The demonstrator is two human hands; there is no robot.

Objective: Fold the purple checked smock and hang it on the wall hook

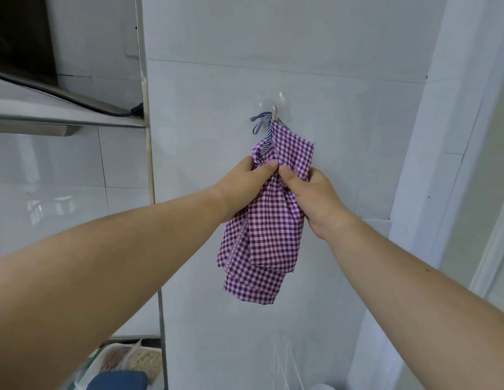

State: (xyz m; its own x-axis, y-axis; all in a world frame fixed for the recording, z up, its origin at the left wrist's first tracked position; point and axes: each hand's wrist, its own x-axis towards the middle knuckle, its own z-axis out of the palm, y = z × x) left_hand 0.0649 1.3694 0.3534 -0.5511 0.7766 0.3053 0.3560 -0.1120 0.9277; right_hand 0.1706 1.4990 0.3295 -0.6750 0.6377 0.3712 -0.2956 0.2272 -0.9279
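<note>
The purple checked smock [270, 235] hangs folded and bunched against the white tiled wall. Its top corner reaches up to the metal wall hook [275, 113], where a blue strap [259, 122] loops over the hook. My left hand [245, 184] grips the bunched cloth from the left, with the thumb pressed on the front. From the right, my right hand [315, 198] grips the same bunch, thumb beside my left thumb. Below my hands the folded layers hang loose.
A steel range hood [62, 114] juts out at upper left, beside a metal corner strip [149, 164]. Food in a tray [129, 361] sits at lower left. A white door frame [430, 164] runs along the right.
</note>
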